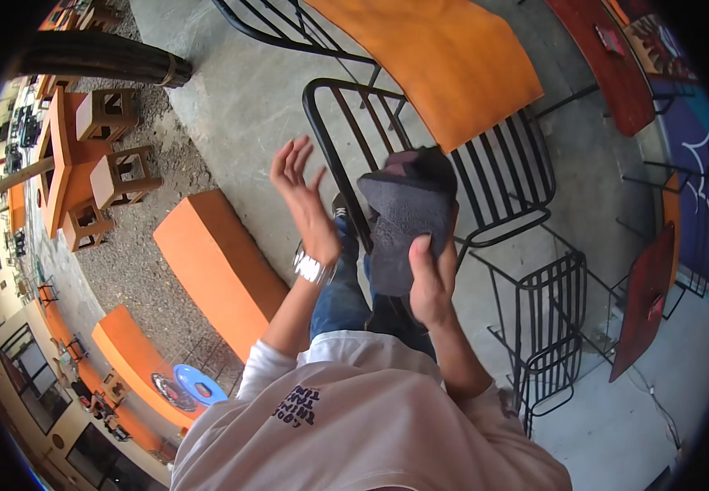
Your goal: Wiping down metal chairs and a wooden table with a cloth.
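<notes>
A dark grey cloth, folded over with its far end drooping, is in my right hand. My thumb lies on top of it and the fingers are mostly hidden beneath. My left hand is raised to the left of the cloth, empty, with its fingers apart and slightly curled. A metal watch sits on the left wrist. Just beyond the cloth is the near edge of an orange tabletop. Below the cloth, a black slatted metal chair stands at that table.
Another black slatted chair stands to the right, with a slatted metal seat nearer me. Dark red tables line the right. An orange low wall runs along my left, beside gravel. Farther left are wooden stools and a blue basin.
</notes>
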A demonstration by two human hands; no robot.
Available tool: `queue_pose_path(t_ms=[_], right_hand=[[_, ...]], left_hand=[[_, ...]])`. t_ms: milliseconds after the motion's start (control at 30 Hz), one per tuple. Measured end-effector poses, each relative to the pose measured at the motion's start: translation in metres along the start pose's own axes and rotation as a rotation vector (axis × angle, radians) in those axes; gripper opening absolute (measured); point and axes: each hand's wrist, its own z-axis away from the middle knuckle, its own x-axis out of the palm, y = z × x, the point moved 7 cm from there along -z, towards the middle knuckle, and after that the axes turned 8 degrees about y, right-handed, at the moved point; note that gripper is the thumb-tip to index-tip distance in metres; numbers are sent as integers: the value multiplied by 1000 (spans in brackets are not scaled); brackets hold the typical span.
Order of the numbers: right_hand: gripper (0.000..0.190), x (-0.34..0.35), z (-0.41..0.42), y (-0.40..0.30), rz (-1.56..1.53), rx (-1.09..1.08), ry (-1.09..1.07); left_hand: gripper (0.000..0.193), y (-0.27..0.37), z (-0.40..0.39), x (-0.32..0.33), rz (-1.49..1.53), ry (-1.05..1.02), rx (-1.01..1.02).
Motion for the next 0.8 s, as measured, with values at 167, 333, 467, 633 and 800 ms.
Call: queue_pose_path(t_ms=[167, 333, 467, 633, 800], right_hand=[[83, 103, 35, -61, 368, -457, -624], [67, 146, 48, -73, 429, -446, -849], [52, 99, 4, -54, 626, -397, -333], [96, 68, -15, 49, 1210, -72, -250], [76, 67, -13, 100, 1047, 24, -189]], left_hand=[[100, 53, 65, -28, 662, -411, -399], [63, 3, 54, -117, 1050, 142, -595], [56, -87, 32, -164, 597, 205, -593], [56, -242, 3, -90, 768, 87, -1027], [57, -319, -76, 56, 829, -68, -1018]])
